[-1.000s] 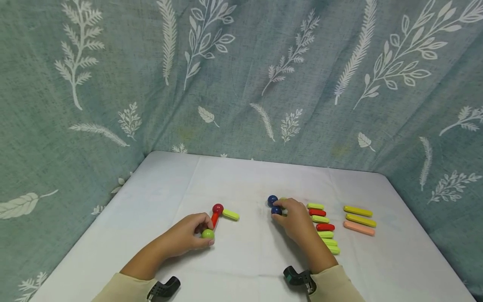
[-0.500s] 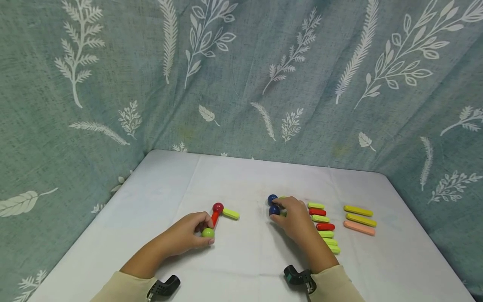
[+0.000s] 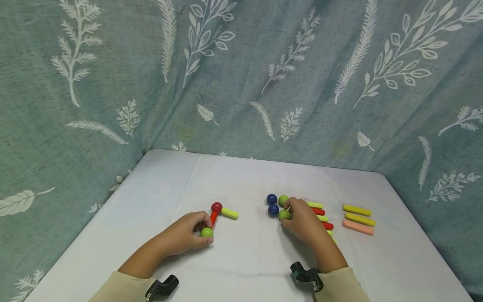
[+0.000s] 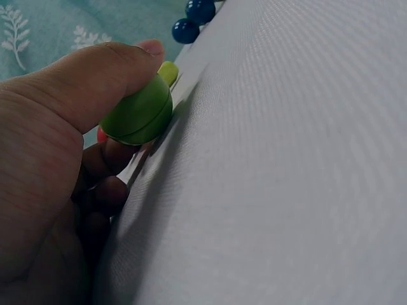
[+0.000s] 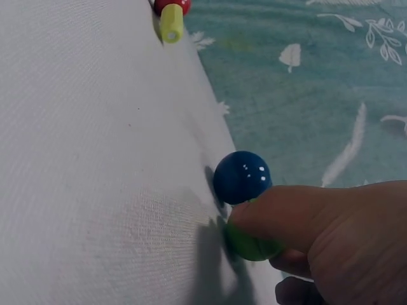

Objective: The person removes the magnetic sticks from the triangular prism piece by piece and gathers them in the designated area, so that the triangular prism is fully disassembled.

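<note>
My left hand (image 3: 183, 237) pinches a light-green ball (image 3: 206, 232) between thumb and fingers, close over the white cloth. A red stick (image 3: 214, 218) runs from that ball to a red ball (image 3: 216, 207), whose other side meets a yellow-green stick (image 3: 229, 213). My right hand (image 3: 303, 220) has its thumb and fingers around a second green ball (image 3: 284, 214), low at the table. Beside it are two dark blue balls (image 3: 273, 210) and another green ball (image 3: 283, 200). In the right wrist view, my thumb covers part of the held green ball (image 5: 251, 238), just by a blue ball (image 5: 241, 178).
Several red and yellow-green sticks (image 3: 315, 205) lie in a column, partly hidden behind my right hand and forearm. Farther right lie two yellow sticks (image 3: 356, 209) and a salmon-pink stick (image 3: 357, 227). A green leaf-patterned curtain (image 3: 234, 84) surrounds the white-covered table (image 3: 241, 176).
My right hand has left the near blue ball and shifted right to a green ball. That blue ball sits slightly farther left. My left hand keeps its hold on its green ball.
</note>
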Demonstrator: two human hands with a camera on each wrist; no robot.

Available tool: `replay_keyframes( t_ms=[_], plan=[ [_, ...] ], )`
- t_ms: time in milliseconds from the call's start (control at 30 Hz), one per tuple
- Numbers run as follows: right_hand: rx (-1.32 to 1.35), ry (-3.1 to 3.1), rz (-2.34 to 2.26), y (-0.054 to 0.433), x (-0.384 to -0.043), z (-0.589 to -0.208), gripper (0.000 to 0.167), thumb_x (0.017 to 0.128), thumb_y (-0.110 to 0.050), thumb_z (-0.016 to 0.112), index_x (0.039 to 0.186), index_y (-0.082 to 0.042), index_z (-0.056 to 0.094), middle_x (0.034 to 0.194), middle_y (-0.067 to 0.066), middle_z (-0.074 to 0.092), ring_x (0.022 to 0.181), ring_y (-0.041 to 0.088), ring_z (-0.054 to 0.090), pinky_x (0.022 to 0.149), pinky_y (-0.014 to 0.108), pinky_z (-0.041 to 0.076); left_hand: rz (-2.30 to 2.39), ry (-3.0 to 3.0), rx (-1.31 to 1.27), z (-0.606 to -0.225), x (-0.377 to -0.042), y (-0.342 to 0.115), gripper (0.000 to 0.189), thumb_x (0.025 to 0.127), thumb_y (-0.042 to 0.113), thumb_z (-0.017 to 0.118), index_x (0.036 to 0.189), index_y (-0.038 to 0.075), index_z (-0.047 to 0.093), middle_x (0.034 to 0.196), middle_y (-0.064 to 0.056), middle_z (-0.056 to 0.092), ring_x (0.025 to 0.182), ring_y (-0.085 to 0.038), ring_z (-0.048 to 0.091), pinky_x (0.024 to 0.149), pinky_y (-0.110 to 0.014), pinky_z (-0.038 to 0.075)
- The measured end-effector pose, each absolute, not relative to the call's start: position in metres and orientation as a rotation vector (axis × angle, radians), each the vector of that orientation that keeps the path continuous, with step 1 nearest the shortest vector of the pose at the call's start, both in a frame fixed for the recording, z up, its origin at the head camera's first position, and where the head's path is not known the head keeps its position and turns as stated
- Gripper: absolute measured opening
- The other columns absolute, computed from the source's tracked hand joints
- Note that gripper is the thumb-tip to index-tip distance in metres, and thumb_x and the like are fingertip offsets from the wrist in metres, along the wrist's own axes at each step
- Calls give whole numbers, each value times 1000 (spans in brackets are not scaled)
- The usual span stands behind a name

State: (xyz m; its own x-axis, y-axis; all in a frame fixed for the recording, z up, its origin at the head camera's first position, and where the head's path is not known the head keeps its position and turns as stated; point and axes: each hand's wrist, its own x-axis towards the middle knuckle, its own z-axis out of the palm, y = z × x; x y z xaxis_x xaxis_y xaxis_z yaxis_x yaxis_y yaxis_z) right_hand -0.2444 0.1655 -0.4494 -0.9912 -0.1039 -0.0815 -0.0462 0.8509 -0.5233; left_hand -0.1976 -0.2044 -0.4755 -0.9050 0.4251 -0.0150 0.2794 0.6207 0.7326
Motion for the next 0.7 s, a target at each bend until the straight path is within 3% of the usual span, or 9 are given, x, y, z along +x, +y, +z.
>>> replay_keyframes(
  t_ms=[233,500,700],
  plan=[
    [-123,2954,-847,166,-245,-452,39,87,-16,86,121,-14,65,119,8,64,105,24,61,95,46,57,1154,2656,596,-472,-197,-204,35,87,35,87,104,21,59,97,5,60,92,-14,55,80,-28,47],
    [-103,3013,-920,163,-242,-450,46,89,-23,84,130,-14,65,134,11,58,122,28,59,105,51,52,1154,2652,594,-472,-197,-204,36,87,35,87,104,21,59,96,4,59,92,-15,55,80,-28,47],
    [-155,3050,-1056,143,-233,-444,36,92,-25,82,123,-12,70,126,7,64,122,27,58,105,48,52,1147,2648,568,-472,-197,-205,35,88,32,86,105,21,58,100,4,59,95,-16,55,81,-27,47]
  ],
)
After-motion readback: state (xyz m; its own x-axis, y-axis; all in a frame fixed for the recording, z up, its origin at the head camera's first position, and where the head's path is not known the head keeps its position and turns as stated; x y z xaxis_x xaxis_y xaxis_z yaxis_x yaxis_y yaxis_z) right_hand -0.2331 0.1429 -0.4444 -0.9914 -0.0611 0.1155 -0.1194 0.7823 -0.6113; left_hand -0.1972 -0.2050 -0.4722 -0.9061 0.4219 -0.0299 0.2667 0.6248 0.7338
